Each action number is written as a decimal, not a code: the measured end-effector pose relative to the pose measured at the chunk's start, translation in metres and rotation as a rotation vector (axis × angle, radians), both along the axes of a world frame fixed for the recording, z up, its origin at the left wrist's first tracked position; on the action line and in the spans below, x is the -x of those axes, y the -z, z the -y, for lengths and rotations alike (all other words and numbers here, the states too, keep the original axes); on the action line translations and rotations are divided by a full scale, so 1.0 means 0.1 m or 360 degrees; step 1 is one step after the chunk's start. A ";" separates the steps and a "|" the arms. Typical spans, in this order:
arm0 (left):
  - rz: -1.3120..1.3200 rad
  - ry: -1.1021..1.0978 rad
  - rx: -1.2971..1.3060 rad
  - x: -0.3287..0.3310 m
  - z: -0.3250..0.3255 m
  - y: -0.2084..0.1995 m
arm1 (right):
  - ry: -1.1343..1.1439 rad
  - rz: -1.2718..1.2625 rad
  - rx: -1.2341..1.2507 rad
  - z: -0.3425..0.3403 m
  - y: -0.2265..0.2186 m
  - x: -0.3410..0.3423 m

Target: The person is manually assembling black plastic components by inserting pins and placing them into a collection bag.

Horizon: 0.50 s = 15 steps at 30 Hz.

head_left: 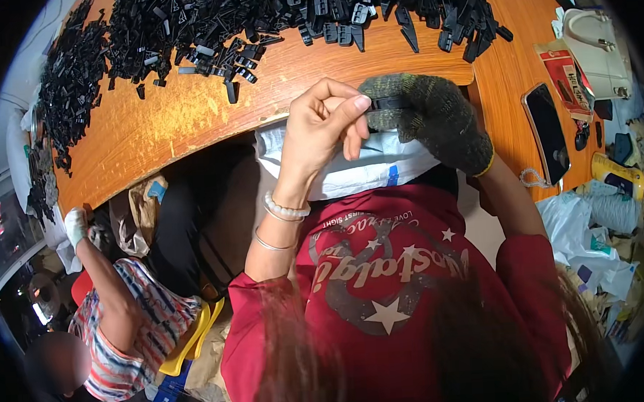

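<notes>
Just past the table's near edge, my two hands meet over my lap. Between them is a small black plastic part (384, 104), mostly covered by the fingers. My left hand (321, 121), bare and with a beaded bracelet on its wrist, pinches the part's left end between thumb and forefinger. A dark knitted glove covers my right hand (434, 111), whose fingers are closed round the same part. Beneath both hands, a white sheet or bag (364, 171) with blue patches lies over my lap. Many similar black plastic parts (276, 21) are heaped along the table's far side.
The worn wooden table (165, 129) curves round in front of me. On its right lie a phone (546, 134), a red packet (567, 79) and a pale handbag (594, 45). Plastic bags (586, 238) crowd the lower right. Another person (131, 313) in stripes sits at left, wearing a white glove.
</notes>
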<state>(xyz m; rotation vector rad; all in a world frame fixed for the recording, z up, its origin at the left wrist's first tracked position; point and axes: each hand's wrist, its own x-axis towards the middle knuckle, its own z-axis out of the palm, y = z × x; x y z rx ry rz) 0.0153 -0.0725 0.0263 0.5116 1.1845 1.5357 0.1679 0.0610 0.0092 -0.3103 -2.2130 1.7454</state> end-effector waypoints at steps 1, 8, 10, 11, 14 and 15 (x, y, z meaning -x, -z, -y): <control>-0.0004 -0.0004 0.0003 0.00 -0.01 -0.02 | 0.0052 -0.0046 -0.0070 -0.01 0.03 -0.02; -0.1727 -0.0465 0.0426 0.37 -0.33 0.03 | -0.0116 0.0545 -0.0379 0.05 -0.38 -0.09; -0.2302 -0.0826 0.0320 0.47 -0.49 0.16 | -0.0040 0.0341 -0.0422 0.05 -0.28 -0.13; -0.2306 -0.0796 0.0385 0.49 -0.52 0.17 | -0.0042 0.0340 -0.0429 0.04 -0.31 -0.14; -0.2169 -0.0678 0.0534 0.55 -0.53 0.17 | -0.0012 0.0539 0.0111 0.04 -0.36 -0.17; -0.2105 -0.0670 0.0569 0.57 -0.51 0.16 | -0.0030 0.0611 0.0064 0.00 -0.31 -0.18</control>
